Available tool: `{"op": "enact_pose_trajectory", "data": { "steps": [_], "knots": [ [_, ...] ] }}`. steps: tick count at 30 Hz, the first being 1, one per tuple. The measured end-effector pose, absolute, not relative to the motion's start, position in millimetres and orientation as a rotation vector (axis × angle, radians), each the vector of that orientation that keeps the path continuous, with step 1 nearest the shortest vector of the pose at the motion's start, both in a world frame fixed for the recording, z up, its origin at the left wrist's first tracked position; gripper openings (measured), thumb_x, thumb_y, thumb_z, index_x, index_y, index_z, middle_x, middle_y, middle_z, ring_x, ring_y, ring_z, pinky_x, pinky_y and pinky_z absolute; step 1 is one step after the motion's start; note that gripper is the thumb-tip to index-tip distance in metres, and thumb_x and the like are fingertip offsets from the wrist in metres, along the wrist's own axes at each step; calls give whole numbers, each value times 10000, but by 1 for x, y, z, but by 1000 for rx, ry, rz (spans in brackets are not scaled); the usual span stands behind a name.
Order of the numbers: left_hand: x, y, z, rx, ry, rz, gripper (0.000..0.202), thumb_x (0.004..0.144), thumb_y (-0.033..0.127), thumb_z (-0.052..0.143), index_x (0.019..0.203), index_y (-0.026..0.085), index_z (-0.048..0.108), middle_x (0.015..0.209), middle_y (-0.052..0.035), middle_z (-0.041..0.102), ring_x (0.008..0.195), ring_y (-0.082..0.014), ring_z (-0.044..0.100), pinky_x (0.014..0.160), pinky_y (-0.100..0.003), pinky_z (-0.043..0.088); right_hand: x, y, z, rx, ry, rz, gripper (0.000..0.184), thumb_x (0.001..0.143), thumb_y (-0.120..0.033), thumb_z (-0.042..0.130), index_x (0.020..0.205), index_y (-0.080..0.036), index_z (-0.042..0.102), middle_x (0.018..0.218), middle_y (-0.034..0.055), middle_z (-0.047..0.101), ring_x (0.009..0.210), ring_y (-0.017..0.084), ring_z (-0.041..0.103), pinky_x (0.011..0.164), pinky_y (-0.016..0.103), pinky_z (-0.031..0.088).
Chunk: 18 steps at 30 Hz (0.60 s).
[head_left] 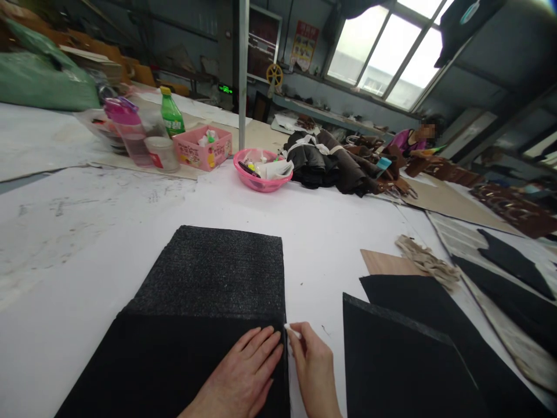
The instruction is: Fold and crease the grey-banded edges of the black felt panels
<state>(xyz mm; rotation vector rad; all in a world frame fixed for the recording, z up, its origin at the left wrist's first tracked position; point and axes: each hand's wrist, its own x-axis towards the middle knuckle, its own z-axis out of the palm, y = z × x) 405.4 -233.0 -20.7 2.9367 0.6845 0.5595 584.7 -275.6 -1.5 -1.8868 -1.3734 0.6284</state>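
Note:
A large black sheet (174,360) lies on the white table, its far part (217,273) rougher and speckled grey. My left hand (243,371) rests flat on the smooth near part, fingers stretched out close to the right edge. Just across that edge, my right hand (314,363) pinches a small white stick (292,331) that looks like chalk. The stick's tip meets the sheet's edge near the line where the rough part begins. To the right lie more black pieces (400,360), one overlapping another.
A beige glove-like cloth (426,261) and a tan board (387,262) lie at the right. Farther back stand a pink basket (263,184), a pink box (204,150), a green bottle (172,113), rolled dark material (348,168) and a metal post (242,75). A person (409,139) sits beyond.

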Motion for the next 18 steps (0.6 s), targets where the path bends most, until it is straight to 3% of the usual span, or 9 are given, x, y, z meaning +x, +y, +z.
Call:
{"op": "enact_pose_trajectory", "data": {
  "steps": [13, 18],
  "knots": [
    [407, -230, -17, 2991, 660, 539, 520, 839, 142, 537, 1358, 165, 509, 1408, -64, 556, 1298, -240, 508, 1059, -398, 459, 596, -211, -5, -1914, -1343, 490, 366, 974, -481, 393, 974, -191, 617, 813, 66, 692, 754, 219, 660, 662, 296, 484],
    [407, -228, -25, 2977, 663, 614, 494, 852, 148, 545, 1345, 167, 519, 1380, -67, 579, 1266, -232, 534, 1054, -372, 454, 596, -213, -14, -1908, -1329, 553, 333, 963, -466, 422, 933, -200, 620, 771, 42, 689, 700, 203, 655, 629, 282, 486]
  ]
}}
